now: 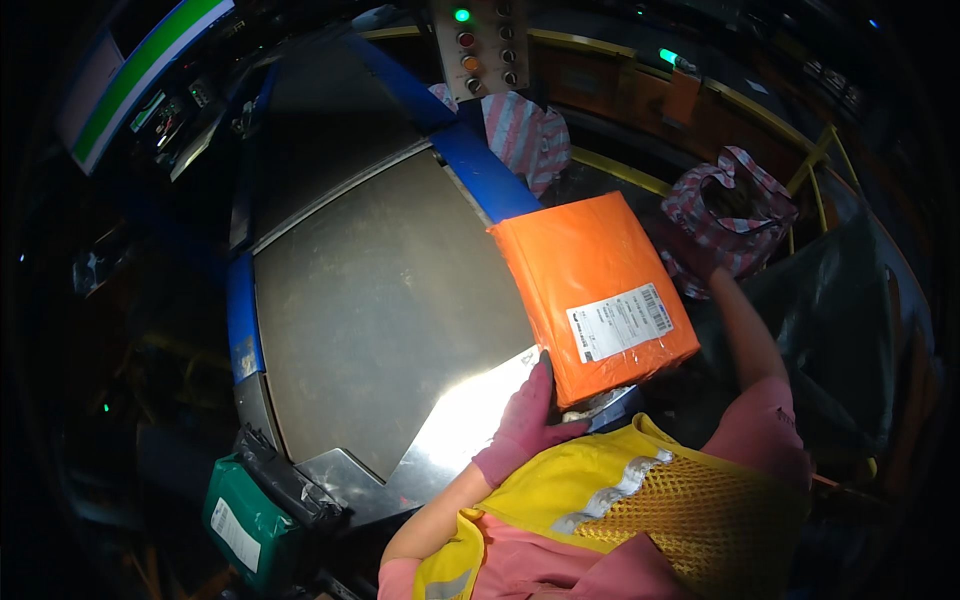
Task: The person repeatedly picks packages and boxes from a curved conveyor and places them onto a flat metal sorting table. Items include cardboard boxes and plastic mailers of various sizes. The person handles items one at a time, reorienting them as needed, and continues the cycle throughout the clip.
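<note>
A flat orange plastic-wrapped parcel (592, 247) with a white printed label (621, 322) lies tilted across the right edge of the conveyor belt (390, 300). My left hand (525, 416), in a pink glove with dark fingertips, holds its near left corner, fingers along the side and thumb below. My right hand (694, 259) is in deep shadow beyond the parcel's right side, in front of a striped bag (739, 225). Whether it grips the parcel cannot be made out. Under the parcel's near edge shows a dark blue item (616, 409).
Blue side rails (480, 165) and a shiny metal plate (457, 420) border the belt. A green parcel (247, 517) and a black plastic package (289, 480) sit at the near left. A button panel (484, 52) stands ahead; a monitor (142, 75) hangs at upper left.
</note>
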`<state>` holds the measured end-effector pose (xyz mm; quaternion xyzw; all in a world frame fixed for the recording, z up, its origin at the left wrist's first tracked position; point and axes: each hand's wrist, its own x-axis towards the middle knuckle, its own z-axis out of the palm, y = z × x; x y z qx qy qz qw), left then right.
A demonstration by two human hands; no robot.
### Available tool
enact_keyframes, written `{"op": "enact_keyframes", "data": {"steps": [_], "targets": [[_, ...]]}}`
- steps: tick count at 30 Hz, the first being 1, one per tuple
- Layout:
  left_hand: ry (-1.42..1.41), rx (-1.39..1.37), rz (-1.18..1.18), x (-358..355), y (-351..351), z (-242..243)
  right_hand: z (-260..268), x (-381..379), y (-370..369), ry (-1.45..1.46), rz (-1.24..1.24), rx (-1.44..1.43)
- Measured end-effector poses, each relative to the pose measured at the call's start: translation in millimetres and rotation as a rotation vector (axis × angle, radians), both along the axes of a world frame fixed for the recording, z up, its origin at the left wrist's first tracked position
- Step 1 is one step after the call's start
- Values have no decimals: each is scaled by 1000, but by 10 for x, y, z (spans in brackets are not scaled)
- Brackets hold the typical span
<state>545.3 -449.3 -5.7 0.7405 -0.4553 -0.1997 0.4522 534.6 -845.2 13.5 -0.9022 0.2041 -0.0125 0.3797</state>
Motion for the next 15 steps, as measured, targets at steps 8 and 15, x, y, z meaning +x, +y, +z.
{"op": "enact_keyframes", "data": {"steps": [8, 15], "targets": [[584, -292, 369, 155, 439, -497, -1136, -170, 1025, -533, -112, 1702], [928, -1019, 699, 1542, 1579, -1059, -913, 251, 3278, -534, -2, 518]]}}
